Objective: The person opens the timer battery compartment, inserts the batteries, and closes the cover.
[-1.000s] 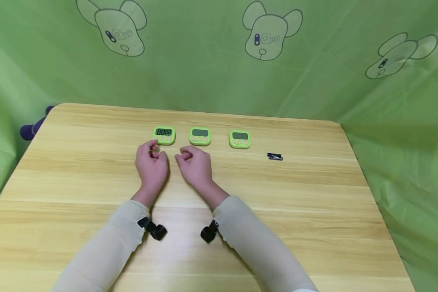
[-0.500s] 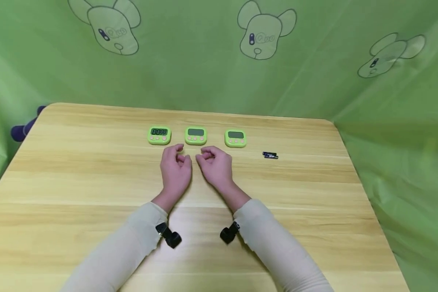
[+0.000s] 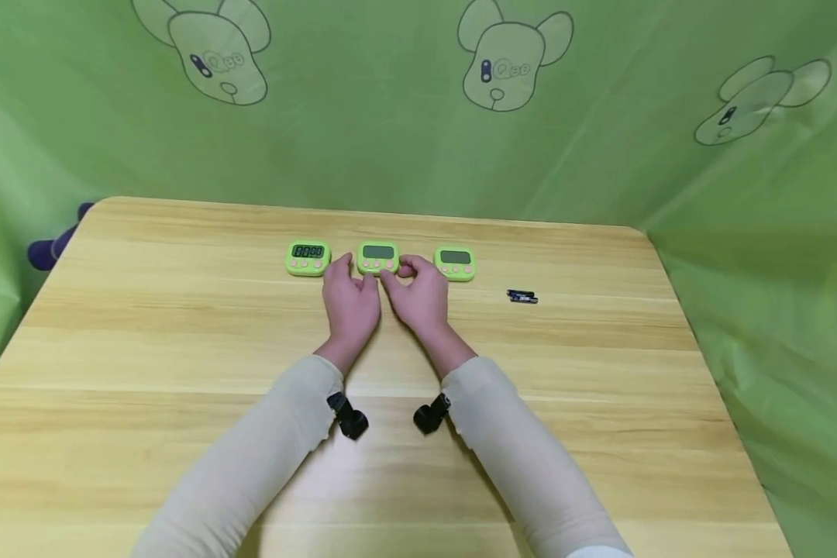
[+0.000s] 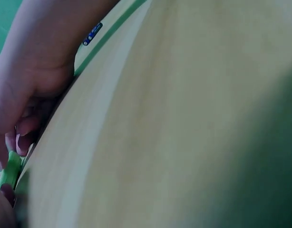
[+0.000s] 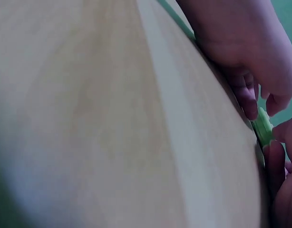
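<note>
A green digital timer with a blank grey screen and pink buttons lies in the middle of a row of three. My left hand holds its lower left side, thumb at the front edge. On the lower right side my right hand grips it with thumb and curled fingers. Both wrist views show only a green sliver of this timer between the fingers of the two hands. The left timer displays zeros; the right timer has a blank screen.
Two small dark batteries lie side by side to the right of the timers. The wooden table backs onto a green curtain printed with bear heads. A purple object shows past the table's left edge.
Both hands have moved right from near the left timer, then forward to the middle timer, and now take hold of its sides. The head view has shifted slightly.
</note>
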`<action>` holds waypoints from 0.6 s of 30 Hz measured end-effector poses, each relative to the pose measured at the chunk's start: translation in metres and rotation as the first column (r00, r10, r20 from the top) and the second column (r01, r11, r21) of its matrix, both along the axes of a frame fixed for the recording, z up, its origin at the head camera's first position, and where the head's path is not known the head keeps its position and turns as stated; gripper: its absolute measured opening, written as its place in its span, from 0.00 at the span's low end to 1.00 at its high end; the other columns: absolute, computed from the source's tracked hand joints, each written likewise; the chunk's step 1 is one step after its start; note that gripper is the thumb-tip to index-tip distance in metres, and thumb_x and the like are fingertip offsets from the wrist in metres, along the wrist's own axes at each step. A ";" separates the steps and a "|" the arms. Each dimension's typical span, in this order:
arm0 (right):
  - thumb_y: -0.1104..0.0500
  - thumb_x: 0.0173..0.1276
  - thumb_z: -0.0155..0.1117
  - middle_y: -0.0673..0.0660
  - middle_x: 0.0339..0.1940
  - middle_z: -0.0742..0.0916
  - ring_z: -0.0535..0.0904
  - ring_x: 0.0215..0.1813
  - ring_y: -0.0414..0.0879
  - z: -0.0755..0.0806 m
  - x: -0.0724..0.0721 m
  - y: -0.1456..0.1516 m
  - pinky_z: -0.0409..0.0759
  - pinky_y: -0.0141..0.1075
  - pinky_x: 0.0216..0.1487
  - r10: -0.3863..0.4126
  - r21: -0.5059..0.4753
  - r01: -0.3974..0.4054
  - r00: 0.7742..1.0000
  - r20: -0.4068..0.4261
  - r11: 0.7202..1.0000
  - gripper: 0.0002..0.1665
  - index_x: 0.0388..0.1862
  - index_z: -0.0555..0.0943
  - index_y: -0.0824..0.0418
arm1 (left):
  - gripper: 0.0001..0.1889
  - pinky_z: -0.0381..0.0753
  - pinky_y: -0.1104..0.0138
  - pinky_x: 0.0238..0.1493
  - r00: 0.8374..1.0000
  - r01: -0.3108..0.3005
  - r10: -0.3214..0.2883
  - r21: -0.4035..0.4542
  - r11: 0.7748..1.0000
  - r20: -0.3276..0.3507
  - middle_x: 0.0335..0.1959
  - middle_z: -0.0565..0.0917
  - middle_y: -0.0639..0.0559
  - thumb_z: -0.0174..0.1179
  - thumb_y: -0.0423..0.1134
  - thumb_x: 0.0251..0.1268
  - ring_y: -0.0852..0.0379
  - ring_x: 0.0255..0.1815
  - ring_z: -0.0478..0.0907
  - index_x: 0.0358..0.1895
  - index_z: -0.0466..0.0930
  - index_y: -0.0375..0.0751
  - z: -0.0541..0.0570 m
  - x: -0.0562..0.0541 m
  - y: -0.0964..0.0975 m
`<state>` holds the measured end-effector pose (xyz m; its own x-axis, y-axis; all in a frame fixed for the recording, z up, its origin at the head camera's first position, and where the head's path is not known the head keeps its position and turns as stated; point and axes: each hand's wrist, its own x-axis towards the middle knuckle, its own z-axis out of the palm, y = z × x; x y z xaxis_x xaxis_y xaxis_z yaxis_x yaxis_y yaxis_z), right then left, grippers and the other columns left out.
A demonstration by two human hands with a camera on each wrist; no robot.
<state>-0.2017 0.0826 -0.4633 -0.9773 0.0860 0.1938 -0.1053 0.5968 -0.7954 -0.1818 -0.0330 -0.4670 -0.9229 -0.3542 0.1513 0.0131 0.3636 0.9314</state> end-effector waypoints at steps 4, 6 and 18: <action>0.46 0.63 0.72 0.53 0.38 0.83 0.78 0.43 0.48 0.000 -0.003 -0.003 0.76 0.42 0.48 -0.009 0.093 0.005 0.999 0.040 0.996 0.29 0.56 0.83 0.63 | 0.23 0.78 0.59 0.46 1.000 -0.015 0.015 -0.045 0.999 0.008 0.54 0.78 0.35 0.58 0.31 0.66 0.49 0.39 0.78 0.63 0.74 0.25 -0.001 -0.007 0.000; 0.44 0.64 0.71 0.52 0.39 0.83 0.77 0.43 0.48 -0.001 -0.004 -0.005 0.76 0.42 0.47 -0.013 0.137 0.006 0.999 0.051 0.991 0.30 0.58 0.83 0.62 | 0.21 0.77 0.58 0.49 1.000 -0.026 0.026 -0.070 0.997 0.002 0.52 0.80 0.35 0.59 0.30 0.66 0.48 0.41 0.77 0.60 0.76 0.25 -0.001 -0.009 0.000; 0.51 0.62 0.75 0.53 0.40 0.86 0.79 0.38 0.44 -0.005 0.008 -0.001 0.78 0.39 0.40 0.023 0.098 -0.018 0.998 -0.055 0.995 0.27 0.59 0.84 0.59 | 0.21 0.79 0.64 0.36 0.998 -0.037 0.037 0.008 0.999 -0.057 0.42 0.81 0.40 0.62 0.25 0.61 0.52 0.34 0.77 0.59 0.77 0.24 -0.004 0.001 -0.001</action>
<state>-0.1939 0.0814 -0.4687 -0.9660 0.0440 0.2547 -0.1610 0.6687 -0.7259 -0.1807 -0.0338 -0.4708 -0.8990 -0.3891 0.2010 0.0534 0.3580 0.9322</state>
